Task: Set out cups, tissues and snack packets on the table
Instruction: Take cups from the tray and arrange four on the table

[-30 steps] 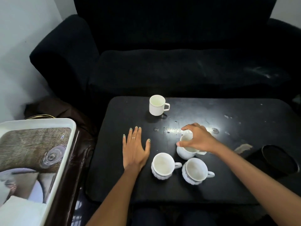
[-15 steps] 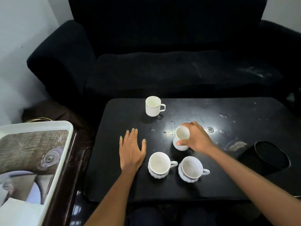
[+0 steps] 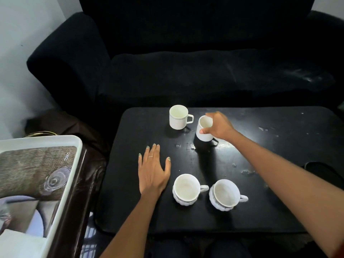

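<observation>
Several white cups are on the black table (image 3: 279, 146). My right hand (image 3: 218, 125) grips a plain white cup (image 3: 203, 130) by its rim and side, tilted, just above the tabletop. Beside it to the left a straight-sided cup (image 3: 178, 117) stands upright near the far edge. Two ribbed cups (image 3: 186, 189) (image 3: 225, 194) stand side by side near the front. My left hand (image 3: 153, 172) lies flat on the table, fingers straight, left of the ribbed cups. No tissues or snack packets are visible on the table.
A white tray (image 3: 78, 146) at the left holds a woven mat, an upturned glass (image 3: 55, 180) and white items. A black sofa (image 3: 186, 71) stands behind the table. A dark round object (image 3: 323, 172) sits at the table's right edge.
My right hand has lifted the plain cup from beside the ribbed cups and carried it toward the far side, next to the straight-sided cup. My left hand stays flat.
</observation>
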Motion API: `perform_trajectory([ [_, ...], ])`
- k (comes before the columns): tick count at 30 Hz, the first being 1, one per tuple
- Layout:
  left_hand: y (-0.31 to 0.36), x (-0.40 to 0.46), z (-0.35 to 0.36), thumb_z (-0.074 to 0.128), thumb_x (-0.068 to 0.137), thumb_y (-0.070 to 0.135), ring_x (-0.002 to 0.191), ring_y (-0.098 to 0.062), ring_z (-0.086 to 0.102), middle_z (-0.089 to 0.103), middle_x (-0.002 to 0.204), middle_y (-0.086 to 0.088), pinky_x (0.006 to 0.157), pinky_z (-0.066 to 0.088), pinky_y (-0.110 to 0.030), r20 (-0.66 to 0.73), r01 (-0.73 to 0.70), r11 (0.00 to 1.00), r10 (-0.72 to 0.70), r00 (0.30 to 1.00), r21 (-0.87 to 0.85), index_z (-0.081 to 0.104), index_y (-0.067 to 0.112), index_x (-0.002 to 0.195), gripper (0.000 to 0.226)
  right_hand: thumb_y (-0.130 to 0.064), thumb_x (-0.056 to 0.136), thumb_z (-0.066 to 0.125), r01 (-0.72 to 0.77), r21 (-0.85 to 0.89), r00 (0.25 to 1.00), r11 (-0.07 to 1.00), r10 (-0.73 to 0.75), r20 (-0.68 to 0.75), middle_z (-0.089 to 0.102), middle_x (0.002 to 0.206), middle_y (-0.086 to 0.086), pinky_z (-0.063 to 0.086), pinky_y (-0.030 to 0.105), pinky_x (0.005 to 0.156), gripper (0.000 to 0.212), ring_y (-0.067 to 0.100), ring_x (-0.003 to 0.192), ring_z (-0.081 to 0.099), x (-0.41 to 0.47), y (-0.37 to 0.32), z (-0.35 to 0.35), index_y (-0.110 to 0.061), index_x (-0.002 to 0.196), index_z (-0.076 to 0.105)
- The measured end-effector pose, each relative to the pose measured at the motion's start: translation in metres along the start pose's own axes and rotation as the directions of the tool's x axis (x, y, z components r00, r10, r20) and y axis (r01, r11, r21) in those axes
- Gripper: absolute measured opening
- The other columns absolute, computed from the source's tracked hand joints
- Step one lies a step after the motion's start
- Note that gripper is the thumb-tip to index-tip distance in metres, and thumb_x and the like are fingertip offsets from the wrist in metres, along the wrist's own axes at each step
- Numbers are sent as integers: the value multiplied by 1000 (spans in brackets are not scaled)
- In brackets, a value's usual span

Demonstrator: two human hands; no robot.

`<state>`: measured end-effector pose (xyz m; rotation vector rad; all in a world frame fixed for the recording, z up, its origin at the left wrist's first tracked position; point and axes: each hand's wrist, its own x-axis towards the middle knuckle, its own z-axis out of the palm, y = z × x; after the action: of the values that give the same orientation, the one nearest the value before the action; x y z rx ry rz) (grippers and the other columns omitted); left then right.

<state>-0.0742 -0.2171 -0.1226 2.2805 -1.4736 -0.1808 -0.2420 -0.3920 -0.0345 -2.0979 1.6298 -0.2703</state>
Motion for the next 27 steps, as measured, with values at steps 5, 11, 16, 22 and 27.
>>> perform_trajectory([
  [5,0,1,1,34,96,45,147,-16,16,30,156,0,122,8,-38,5,-3,1000,3,1000,7,29,16,149,60,-28,69,82,-14,12,1000,1000,14,-2,49,137,14,39,41,101,80,31,128,44,20,-7,1,-9,137,45],
  [11,-2,1,2,35,96,45,147,-17,17,30,156,0,122,8,-39,3,0,1000,0,1000,0,29,16,148,60,-30,71,81,12,-16,1000,1000,-12,1,47,138,15,36,38,103,80,31,128,43,32,-10,3,-8,138,44],
  [16,-2,0,2,34,96,45,147,-16,17,30,156,0,122,7,-38,-3,0,1000,0,1000,6,29,16,148,60,-30,71,80,-2,-8,1000,1000,2,-11,46,139,15,37,38,103,79,31,128,43,38,-11,7,-8,138,43],
  [22,-3,0,2,34,96,45,147,-16,15,29,156,0,122,7,-38,2,3,1000,-3,1000,4,28,16,149,61,-43,67,80,-1,-97,999,995,-2,-38,26,153,9,26,49,109,100,31,138,27,26,-13,7,-18,146,24],
  [27,-3,1,2,32,96,46,147,-16,15,28,157,0,122,7,-39,4,3,1000,-3,1000,17,27,16,149,62,-45,68,77,165,-41,979,985,-169,-112,35,146,4,24,42,106,83,28,133,30,-25,-23,13,-23,138,38],
])
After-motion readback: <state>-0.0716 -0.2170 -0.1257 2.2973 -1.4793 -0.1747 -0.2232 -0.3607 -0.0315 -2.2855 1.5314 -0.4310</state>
